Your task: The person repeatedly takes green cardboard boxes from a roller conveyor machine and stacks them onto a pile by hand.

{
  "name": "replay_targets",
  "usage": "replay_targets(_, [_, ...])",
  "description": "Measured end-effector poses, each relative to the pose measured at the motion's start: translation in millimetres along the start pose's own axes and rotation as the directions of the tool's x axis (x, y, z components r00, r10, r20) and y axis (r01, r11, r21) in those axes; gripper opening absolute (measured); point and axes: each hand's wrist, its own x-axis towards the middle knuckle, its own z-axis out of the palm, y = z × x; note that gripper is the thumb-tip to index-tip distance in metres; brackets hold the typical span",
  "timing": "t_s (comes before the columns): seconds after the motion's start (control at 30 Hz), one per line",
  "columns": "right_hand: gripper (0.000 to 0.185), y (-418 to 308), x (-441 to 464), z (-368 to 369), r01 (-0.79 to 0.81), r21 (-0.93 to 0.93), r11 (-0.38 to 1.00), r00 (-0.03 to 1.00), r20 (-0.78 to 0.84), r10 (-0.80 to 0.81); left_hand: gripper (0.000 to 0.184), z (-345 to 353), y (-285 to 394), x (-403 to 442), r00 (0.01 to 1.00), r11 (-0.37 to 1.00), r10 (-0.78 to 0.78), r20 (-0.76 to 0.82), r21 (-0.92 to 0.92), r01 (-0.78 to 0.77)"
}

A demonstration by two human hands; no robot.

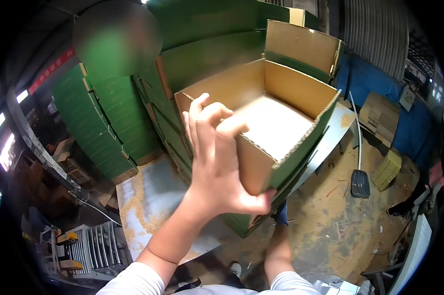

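Observation:
An open-topped cardboard box, green outside and brown inside with a pale bottom, sits tilted in view on top of other green boxes. My left hand is on its near side, fingers spread and bent over the top edge, thumb stretched low along the outer wall. Under the box's near corner is my right hand, mostly hidden, with something dark blue showing at the wrist. Its fingers are out of sight, so I cannot tell what they touch.
Green boxes are stacked at left and behind. A pale board carries sawdust. At right, a long-handled black shovel, a yellowish block and flat cardboard are near the littered floor. A roller conveyor stands lower left.

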Motion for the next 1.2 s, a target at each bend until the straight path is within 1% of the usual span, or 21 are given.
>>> replay_targets(0.03, [0.081,2,-3,-4,0.032,0.008,0.999,0.999,-0.017,-0.032,0.096,1,0,-1,0.998,0.999,0.038,-0.042,0.036,-0.036])
replay_targets(0.1, [0.08,-1,-13,-15,0.11,0.027,0.994,0.992,-0.057,-0.108,0.097,-1,3,-5,1.0,0.999,-0.01,-0.029,0.034,0.011])
replay_targets(0.3, [0.079,1,-60,-34,0.268,0.041,0.963,0.955,-0.14,-0.26,0.101,-15,23,-20,0.986,0.981,-0.089,-0.143,-0.184,0.062])
replay_targets(0.4, [0.078,13,-89,-28,0.312,0.006,0.95,0.939,-0.157,-0.307,0.101,-24,29,-28,0.975,0.974,-0.096,-0.201,-0.22,0.051])
replay_targets(0.5, [0.077,20,-113,-21,0.343,-0.033,0.939,0.926,-0.154,-0.344,0.099,-36,31,-33,0.96,0.969,-0.084,-0.267,-0.246,0.016])
replay_targets(0.53, [0.077,22,-119,-19,0.362,-0.048,0.931,0.918,-0.152,-0.365,0.099,-44,30,-36,0.964,0.969,-0.077,-0.256,-0.247,0.012])
replay_targets(0.63, [0.076,18,-135,-7,0.416,-0.087,0.905,0.897,-0.126,-0.424,0.096,-57,31,-43,0.951,0.963,-0.065,-0.303,-0.27,-0.02])
replay_targets(0.7, [0.076,6,-143,2,0.46,-0.116,0.88,0.879,-0.079,-0.47,0.089,-66,36,-46,0.945,0.958,-0.085,-0.315,-0.286,-0.009])
replay_targets(0.77, [0.075,5,-152,9,0.462,-0.134,0.877,0.88,-0.057,-0.472,0.084,-78,39,-50,0.947,0.961,-0.09,-0.309,-0.275,0.001])
replay_targets(0.8, [0.075,11,-156,11,0.45,-0.142,0.882,0.886,-0.054,-0.461,0.083,-89,39,-54,0.959,0.968,-0.072,-0.272,-0.249,0.002])
replay_targets(0.87, [0.074,22,-165,12,0.434,-0.149,0.888,0.895,-0.044,-0.445,0.087,-105,40,-60,0.969,0.971,-0.066,-0.239,-0.237,0.008])
replay_targets(0.9, [0.074,27,-170,12,0.424,-0.151,0.893,0.9,-0.04,-0.434,0.093,-110,40,-62,0.967,0.969,-0.072,-0.244,-0.249,0.009])
replay_targets(0.97, [0.074,35,-178,13,0.419,-0.159,0.894,0.903,-0.028,-0.429,0.098,-123,40,-68,0.963,0.962,-0.079,-0.258,-0.274,0.006])
replay_targets(1.07, [0.073,46,-194,18,0.416,-0.173,0.893,0.906,-0.011,-0.424,0.098,-150,31,-78,0.962,0.954,-0.082,-0.262,-0.301,-0.001])
replay_targets(1.17, [0.072,69,-212,20,0.402,-0.192,0.895,0.91,-0.018,-0.413,0.102,-181,15,-90,0.976,0.941,-0.083,-0.201,-0.337,0.011])
replay_targets(1.2, [0.072,80,-219,20,0.401,-0.198,0.894,0.91,-0.027,-0.414,0.104,-193,8,-95,0.981,0.927,-0.088,-0.172,-0.374,0.018])
